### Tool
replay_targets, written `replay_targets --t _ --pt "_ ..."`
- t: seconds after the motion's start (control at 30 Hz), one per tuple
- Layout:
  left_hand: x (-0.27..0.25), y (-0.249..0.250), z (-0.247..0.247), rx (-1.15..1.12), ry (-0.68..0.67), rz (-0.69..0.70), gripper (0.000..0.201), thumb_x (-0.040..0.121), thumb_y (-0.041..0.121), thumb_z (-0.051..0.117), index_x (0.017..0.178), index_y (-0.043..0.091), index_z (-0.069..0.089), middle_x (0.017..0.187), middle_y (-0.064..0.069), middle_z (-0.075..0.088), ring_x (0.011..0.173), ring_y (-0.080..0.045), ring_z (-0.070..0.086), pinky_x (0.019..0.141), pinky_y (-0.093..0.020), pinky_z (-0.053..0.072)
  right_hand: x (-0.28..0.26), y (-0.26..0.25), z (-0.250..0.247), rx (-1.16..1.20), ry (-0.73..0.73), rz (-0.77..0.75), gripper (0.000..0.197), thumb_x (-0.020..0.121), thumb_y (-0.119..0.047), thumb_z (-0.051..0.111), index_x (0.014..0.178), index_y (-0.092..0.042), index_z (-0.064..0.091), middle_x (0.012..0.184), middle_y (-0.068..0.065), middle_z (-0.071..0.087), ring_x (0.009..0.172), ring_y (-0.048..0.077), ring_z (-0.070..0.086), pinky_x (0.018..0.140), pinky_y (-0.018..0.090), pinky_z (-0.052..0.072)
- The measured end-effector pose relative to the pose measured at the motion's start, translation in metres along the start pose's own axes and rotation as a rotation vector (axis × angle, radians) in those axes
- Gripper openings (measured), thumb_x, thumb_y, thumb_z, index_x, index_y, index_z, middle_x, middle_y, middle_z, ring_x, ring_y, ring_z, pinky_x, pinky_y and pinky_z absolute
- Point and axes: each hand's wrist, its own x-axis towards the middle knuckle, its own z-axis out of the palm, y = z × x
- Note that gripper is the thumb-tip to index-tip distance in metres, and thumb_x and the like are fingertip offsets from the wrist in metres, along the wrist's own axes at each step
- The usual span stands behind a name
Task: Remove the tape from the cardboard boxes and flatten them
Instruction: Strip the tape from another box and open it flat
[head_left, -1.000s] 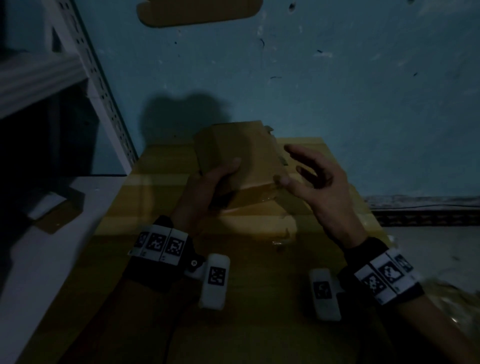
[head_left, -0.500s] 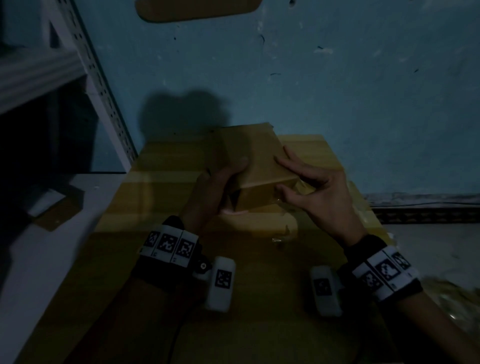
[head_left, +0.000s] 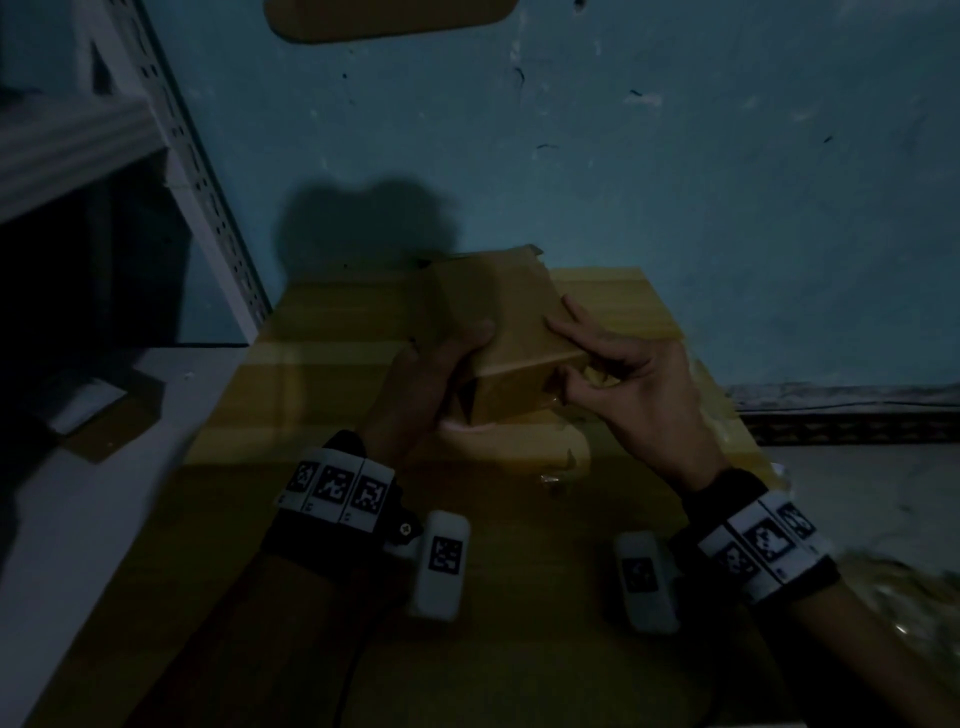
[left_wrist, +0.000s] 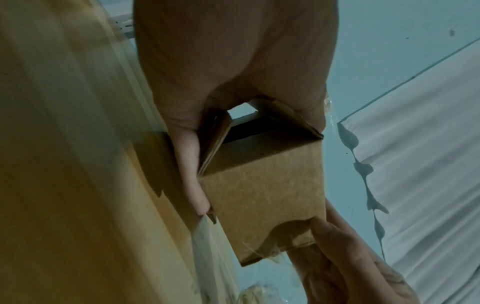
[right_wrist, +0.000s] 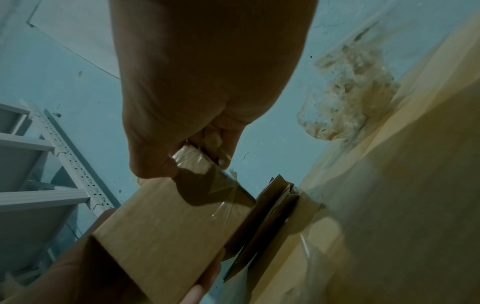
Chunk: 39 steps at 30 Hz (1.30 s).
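Note:
A small brown cardboard box (head_left: 511, 332) is held up over a large flat cardboard sheet (head_left: 332, 405). My left hand (head_left: 431, 384) grips its left side, thumb on top, fingers underneath; the left wrist view shows the box (left_wrist: 262, 193) with its near end open. My right hand (head_left: 613, 374) is at the box's right near corner and pinches a strip of clear tape (right_wrist: 192, 162) that still clings to the box (right_wrist: 166, 224). The tape's loose end (left_wrist: 270, 253) wrinkles at the box's lower edge.
A white perforated metal shelf rack (head_left: 197, 171) stands at the left against the blue wall. A crumpled wad of used tape (right_wrist: 348, 98) lies to the right; tape scraps (head_left: 558, 475) sit on the sheet. A small flat carton (head_left: 98, 410) lies on the grey floor at left.
The box has turned so its top faces up, and my left hand has shifted its grip. My right hand, open and apart a second ago, has closed on the tape at the corner.

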Motion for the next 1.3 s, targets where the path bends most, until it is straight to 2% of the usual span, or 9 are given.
replay_targets --t 0.1,0.23,0.37,0.53,0.7,0.87,1.07,1.23,1.3 --pt "0.0 -0.001 0.001 0.011 -0.012 0.015 0.07 0.076 0.051 0.075 0.133 0.015 0.057 0.118 -0.01 0.071 0.102 -0.026 0.071 0.087 -0.045 0.057 -0.001 -0.002 0.001 -0.014 0.021 0.011 0.052 0.08 0.012 0.076 0.127 -0.01 0.066 0.14 0.006 0.056 0.138 0.006 0.05 0.1 0.016 0.05" --pt "0.002 -0.004 0.001 -0.007 0.036 0.0 0.086 0.064 0.056 0.081 0.137 0.017 0.054 0.118 -0.009 0.071 0.103 -0.027 0.071 0.093 -0.051 0.055 -0.001 -0.002 0.003 -0.026 0.042 0.033 0.052 0.08 0.012 0.075 0.126 -0.01 0.067 0.14 0.005 0.056 0.136 0.004 0.05 0.099 0.016 0.051" --pt "0.002 -0.005 0.001 0.0 0.031 -0.011 0.075 0.07 0.054 0.08 0.131 0.016 0.058 0.114 -0.01 0.072 0.101 -0.029 0.071 0.095 -0.055 0.053 -0.001 -0.002 0.004 -0.012 0.027 0.057 0.053 0.081 0.011 0.074 0.127 -0.014 0.067 0.144 0.005 0.055 0.138 0.006 0.049 0.098 0.017 0.051" --pt "0.002 -0.003 -0.003 -0.033 0.065 -0.048 0.059 0.067 0.051 0.076 0.112 0.014 0.068 0.102 -0.008 0.076 0.097 -0.029 0.072 0.09 -0.046 0.055 0.001 0.002 0.003 -0.032 -0.042 0.084 0.061 0.079 0.0 0.083 0.133 -0.02 0.065 0.152 0.0 0.05 0.139 0.003 0.047 0.108 0.02 0.046" --pt "0.001 -0.002 -0.003 -0.067 0.029 -0.087 0.064 0.067 0.053 0.079 0.117 0.017 0.064 0.105 -0.011 0.075 0.101 -0.033 0.071 0.097 -0.06 0.05 0.003 0.007 0.003 -0.061 -0.016 0.044 0.058 0.081 -0.003 0.082 0.134 -0.018 0.065 0.152 0.002 0.05 0.141 0.006 0.047 0.108 0.04 0.051" --pt "-0.003 -0.001 -0.003 -0.082 0.012 -0.076 0.059 0.074 0.049 0.075 0.12 0.013 0.064 0.11 -0.014 0.074 0.104 -0.036 0.069 0.099 -0.063 0.048 0.003 0.009 0.0 -0.074 -0.065 0.006 0.055 0.085 -0.001 0.078 0.135 -0.018 0.063 0.153 0.008 0.048 0.142 0.005 0.045 0.106 0.024 0.049" --pt "-0.006 0.0 0.002 -0.068 0.013 -0.085 0.053 0.066 0.052 0.077 0.107 0.021 0.066 0.102 -0.01 0.076 0.104 -0.036 0.069 0.097 -0.064 0.049 0.002 0.008 0.001 -0.101 -0.034 -0.019 0.057 0.082 0.003 0.079 0.134 -0.017 0.064 0.151 0.011 0.05 0.141 0.01 0.048 0.104 0.02 0.048" --pt "-0.006 0.0 0.004 -0.081 -0.002 -0.072 0.062 0.07 0.049 0.074 0.121 0.015 0.062 0.113 -0.015 0.072 0.101 -0.032 0.07 0.092 -0.053 0.055 0.001 0.009 0.001 -0.095 -0.027 -0.02 0.057 0.082 0.005 0.078 0.134 -0.011 0.064 0.151 0.013 0.049 0.142 0.012 0.046 0.104 0.02 0.049" --pt "-0.006 -0.001 0.005 -0.094 0.005 -0.069 0.061 0.069 0.048 0.076 0.12 0.016 0.063 0.111 -0.013 0.073 0.102 -0.033 0.07 0.094 -0.059 0.052 0.001 0.008 0.001 -0.099 -0.024 -0.017 0.058 0.081 0.006 0.079 0.134 -0.011 0.064 0.152 0.011 0.049 0.142 0.012 0.047 0.104 0.02 0.048"
